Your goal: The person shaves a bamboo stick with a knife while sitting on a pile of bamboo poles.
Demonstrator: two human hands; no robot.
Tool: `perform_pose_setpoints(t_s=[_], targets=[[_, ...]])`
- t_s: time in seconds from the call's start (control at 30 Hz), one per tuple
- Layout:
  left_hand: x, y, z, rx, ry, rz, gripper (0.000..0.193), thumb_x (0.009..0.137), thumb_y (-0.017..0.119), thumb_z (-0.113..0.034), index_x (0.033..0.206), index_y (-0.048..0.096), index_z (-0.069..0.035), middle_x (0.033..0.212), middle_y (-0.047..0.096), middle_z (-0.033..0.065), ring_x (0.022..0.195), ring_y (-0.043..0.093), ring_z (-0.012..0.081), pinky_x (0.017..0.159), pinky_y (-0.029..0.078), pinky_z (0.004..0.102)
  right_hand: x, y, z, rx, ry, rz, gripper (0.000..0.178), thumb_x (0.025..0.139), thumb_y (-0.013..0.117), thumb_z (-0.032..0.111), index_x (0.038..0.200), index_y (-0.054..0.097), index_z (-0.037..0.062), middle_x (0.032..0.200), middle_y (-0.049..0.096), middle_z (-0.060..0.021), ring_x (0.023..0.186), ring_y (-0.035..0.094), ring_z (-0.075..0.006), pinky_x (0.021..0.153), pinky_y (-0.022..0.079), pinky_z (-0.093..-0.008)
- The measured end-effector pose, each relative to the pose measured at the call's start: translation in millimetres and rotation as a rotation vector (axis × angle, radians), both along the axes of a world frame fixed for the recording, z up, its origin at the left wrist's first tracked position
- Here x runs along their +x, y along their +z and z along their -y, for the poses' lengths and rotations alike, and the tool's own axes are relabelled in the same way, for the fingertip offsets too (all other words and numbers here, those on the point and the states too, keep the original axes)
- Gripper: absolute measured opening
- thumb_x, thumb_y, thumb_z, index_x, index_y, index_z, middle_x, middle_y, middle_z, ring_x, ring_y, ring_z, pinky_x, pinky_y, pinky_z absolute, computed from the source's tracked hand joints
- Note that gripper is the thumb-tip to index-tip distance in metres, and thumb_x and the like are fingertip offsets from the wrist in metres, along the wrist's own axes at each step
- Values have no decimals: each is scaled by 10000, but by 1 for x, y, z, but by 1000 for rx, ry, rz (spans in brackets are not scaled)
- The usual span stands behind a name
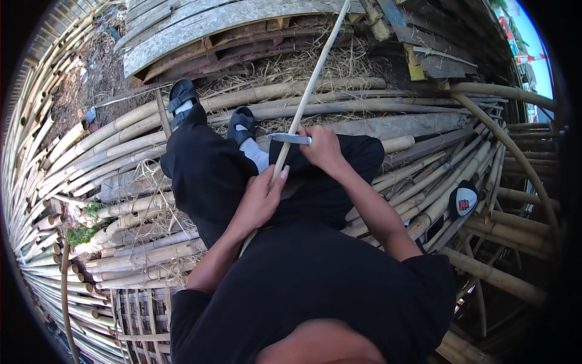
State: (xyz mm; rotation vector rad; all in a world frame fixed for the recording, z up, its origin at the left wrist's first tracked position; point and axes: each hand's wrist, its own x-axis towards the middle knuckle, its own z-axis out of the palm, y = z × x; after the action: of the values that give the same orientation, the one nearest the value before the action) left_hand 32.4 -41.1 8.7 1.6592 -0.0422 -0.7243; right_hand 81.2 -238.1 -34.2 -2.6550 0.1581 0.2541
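Observation:
A long, pale bamboo strip (313,80) slants from the far edge of the view down across my lap and under my left forearm. My left hand (262,197) is closed around its lower part, thumb along the strip. In my right hand (321,145) is a knife (290,138), its handle hidden by my fingers. The broad metal blade points left and lies across the strip, a little beyond my left hand. Whether the edge bites into the bamboo I cannot tell.
I sit among stacked bamboo poles (127,267). Wooden pallets (236,36) lie at the far side, with dry shavings (291,67) before them. A cap (465,201) rests on poles to the right, near a bamboo frame (503,279). My sandalled feet (183,100) are ahead.

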Motion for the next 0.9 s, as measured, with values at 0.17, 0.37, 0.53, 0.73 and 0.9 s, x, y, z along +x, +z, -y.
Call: perform_pose_setpoints(t_s=[0.17,0.37,0.53,0.73,0.9], targets=[[3,-1,-4,63,49,47,336,983,451,-276,832,498,20,544,414,86,496,391,129,479,322,329,59,-31,28,-152,-170,-43,315,851,536,270,805,674,-10,822,646,-259,816,629,-431,769,500,-487],[-3,12,-10,-8,-123,282,317,982,477,-278,805,536,-23,501,378,-10,455,341,61,435,269,265,99,-41,147,106,-754,-41,402,741,560,234,934,649,-107,933,621,-338,966,619,-417,848,481,-436],[-5,6,-4,-137,-7,145,326,992,459,-268,789,513,-18,512,376,-28,449,343,45,424,257,251,56,-38,119,612,-756,7,390,874,620,283,575,485,73,481,453,-12,339,401,-130,349,313,-312],[-3,-2,-5,-93,23,-24,350,998,429,-281,789,492,-8,546,396,14,504,367,73,468,307,277,-11,39,15,290,-216,7,362,864,574,274,691,603,-42,537,533,-196,506,561,-324,533,416,-413],[-6,-8,-2,-4,-36,52,365,999,421,-289,786,487,0,541,401,37,503,376,90,470,320,296,-28,28,-19,172,5,-104,248,810,582,228,841,689,7,793,637,-254,783,626,-413,743,503,-474]])
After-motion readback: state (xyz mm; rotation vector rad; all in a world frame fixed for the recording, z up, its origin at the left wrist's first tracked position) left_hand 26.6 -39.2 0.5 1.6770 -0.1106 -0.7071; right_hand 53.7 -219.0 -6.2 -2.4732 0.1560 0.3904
